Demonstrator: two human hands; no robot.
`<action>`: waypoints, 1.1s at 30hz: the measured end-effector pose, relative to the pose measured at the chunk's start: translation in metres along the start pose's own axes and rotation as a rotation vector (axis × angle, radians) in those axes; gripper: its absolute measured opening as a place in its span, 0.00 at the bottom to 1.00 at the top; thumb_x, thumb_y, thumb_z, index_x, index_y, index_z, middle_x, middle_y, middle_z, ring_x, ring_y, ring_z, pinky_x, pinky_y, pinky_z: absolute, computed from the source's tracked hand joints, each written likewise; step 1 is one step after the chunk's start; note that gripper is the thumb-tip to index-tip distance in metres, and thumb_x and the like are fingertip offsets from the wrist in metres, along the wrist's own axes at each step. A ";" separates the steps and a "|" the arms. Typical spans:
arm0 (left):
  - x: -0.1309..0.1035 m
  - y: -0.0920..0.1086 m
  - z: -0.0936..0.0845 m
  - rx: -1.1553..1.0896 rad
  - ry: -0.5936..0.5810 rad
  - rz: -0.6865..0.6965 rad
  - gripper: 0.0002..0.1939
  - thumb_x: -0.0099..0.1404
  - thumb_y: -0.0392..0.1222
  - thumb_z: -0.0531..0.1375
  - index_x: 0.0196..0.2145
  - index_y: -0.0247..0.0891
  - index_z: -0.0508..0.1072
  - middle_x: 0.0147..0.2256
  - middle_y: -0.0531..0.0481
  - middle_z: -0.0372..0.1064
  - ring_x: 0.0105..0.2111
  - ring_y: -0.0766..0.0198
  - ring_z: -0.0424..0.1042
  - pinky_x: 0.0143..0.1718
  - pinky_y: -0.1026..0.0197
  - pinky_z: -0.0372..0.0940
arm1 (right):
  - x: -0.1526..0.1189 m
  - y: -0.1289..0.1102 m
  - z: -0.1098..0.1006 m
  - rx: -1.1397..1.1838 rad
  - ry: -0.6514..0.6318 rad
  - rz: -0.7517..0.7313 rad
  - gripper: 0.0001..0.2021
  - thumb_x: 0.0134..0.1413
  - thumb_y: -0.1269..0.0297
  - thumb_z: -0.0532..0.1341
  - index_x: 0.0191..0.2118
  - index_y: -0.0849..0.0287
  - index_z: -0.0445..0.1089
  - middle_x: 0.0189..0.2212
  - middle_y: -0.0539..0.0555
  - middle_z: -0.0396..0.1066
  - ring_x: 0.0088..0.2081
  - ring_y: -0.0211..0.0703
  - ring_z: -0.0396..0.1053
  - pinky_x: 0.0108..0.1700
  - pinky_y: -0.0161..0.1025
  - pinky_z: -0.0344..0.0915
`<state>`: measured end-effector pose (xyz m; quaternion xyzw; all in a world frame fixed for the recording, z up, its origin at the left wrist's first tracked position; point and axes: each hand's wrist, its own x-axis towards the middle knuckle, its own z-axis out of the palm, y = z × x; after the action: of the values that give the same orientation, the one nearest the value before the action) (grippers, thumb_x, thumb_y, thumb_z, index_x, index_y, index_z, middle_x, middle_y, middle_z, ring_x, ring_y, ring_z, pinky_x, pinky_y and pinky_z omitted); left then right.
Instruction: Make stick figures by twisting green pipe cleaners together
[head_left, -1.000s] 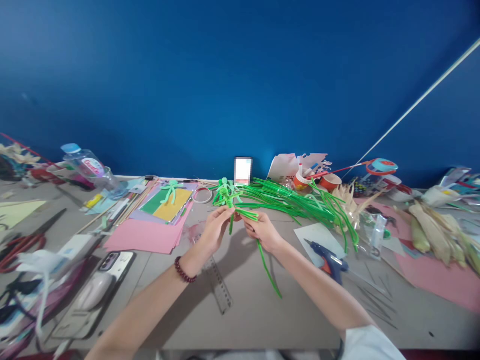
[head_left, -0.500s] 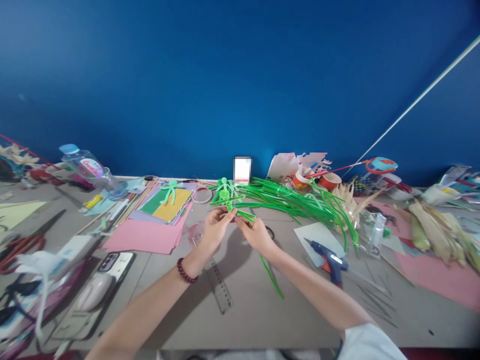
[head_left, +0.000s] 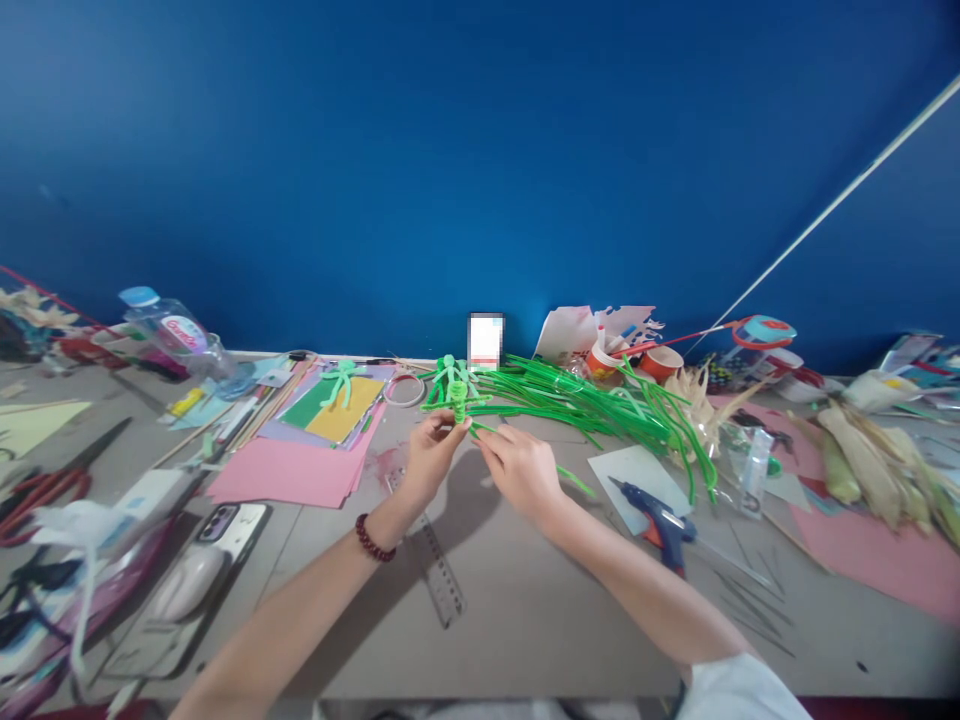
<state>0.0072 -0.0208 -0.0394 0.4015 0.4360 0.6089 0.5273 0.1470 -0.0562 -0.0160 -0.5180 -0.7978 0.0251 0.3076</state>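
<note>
Left hand (head_left: 433,462) pinched on figure (head_left: 459,398), body coiled; right hand (head_left: 523,470) pinched on stem (head_left: 576,481), long end loose past it, seemingly not yet wound

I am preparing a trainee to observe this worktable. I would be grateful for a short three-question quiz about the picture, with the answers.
1. What does the person's left hand hold?
A) red-handled scissors
B) light-green coiled pipe-cleaner piece
C) transparent ruler

2. True or false: the dark red beaded bracelet is worn on the left wrist.

3. Fill in: the blue-and-orange ______ lies partly on the white paper.

Key: 1. B; 2. true; 3. glue gun.
</note>
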 end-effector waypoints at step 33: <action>0.020 0.047 -0.025 0.066 -0.028 0.265 0.11 0.53 0.43 0.64 0.36 0.39 0.74 0.34 0.49 0.70 0.36 0.62 0.68 0.37 0.64 0.62 | 0.017 0.020 -0.007 0.718 -0.083 0.342 0.11 0.55 0.57 0.55 0.32 0.57 0.72 0.21 0.48 0.67 0.19 0.36 0.61 0.24 0.33 0.56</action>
<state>-0.0330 -0.0063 -0.0014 0.4812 0.3914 0.6529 0.4348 0.1622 -0.0348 -0.0091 -0.5014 -0.6525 0.3739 0.4278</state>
